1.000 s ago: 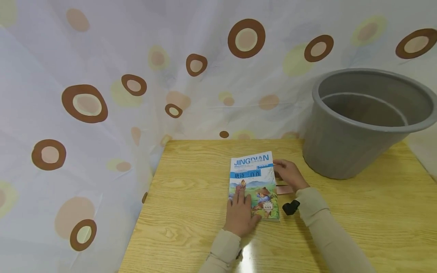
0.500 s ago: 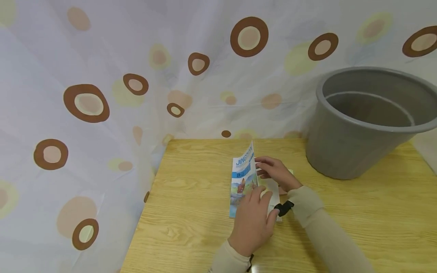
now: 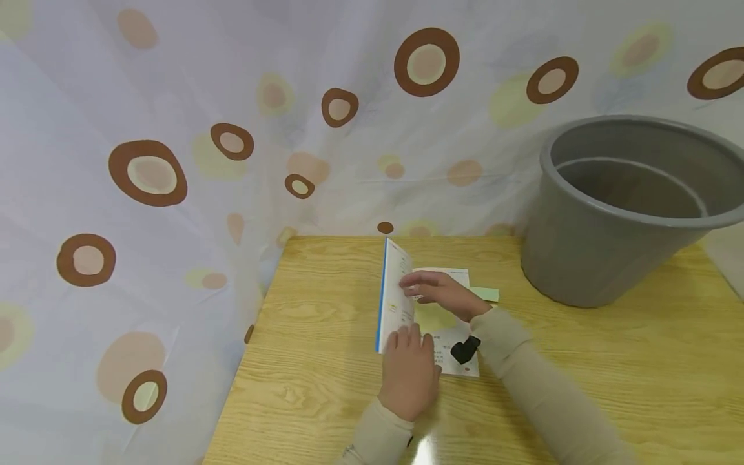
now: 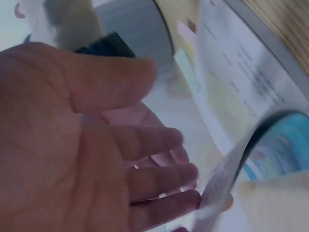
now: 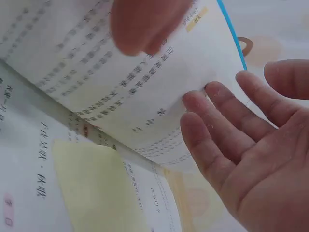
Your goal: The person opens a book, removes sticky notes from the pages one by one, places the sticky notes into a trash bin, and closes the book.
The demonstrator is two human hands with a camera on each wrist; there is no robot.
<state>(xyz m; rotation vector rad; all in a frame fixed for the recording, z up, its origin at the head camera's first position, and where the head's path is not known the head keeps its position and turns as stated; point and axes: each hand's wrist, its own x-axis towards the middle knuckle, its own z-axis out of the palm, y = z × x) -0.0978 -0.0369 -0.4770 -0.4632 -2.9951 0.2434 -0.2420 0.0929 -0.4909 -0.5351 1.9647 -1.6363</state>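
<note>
A paperback book (image 3: 396,278) lies open on the wooden table, its front cover and some pages raised on the left. My right hand (image 3: 444,294) touches the inner side of the raised page, its fingers extended. Near the book's lower end my left hand (image 3: 409,371) has fairly straight fingers at the foot of the raised page; firm contact is unclear. A pale yellow paper (image 5: 96,188) lies against the flat printed page. From the book's right side juts a light green slip (image 3: 485,294); the left wrist view also shows a pink slip (image 4: 186,31).
A large grey bin (image 3: 587,252) stands at the table's right rear. Patterned white sheeting (image 3: 349,206) hangs behind and to the left. Bare wood surface (image 3: 314,323) extends left of the book.
The closed book's cover lifted and swung left, revealing printed pages, the yellow paper and the green slip. My right hand moved left; my left hand lifted off the cover, then shifted slightly left.
</note>
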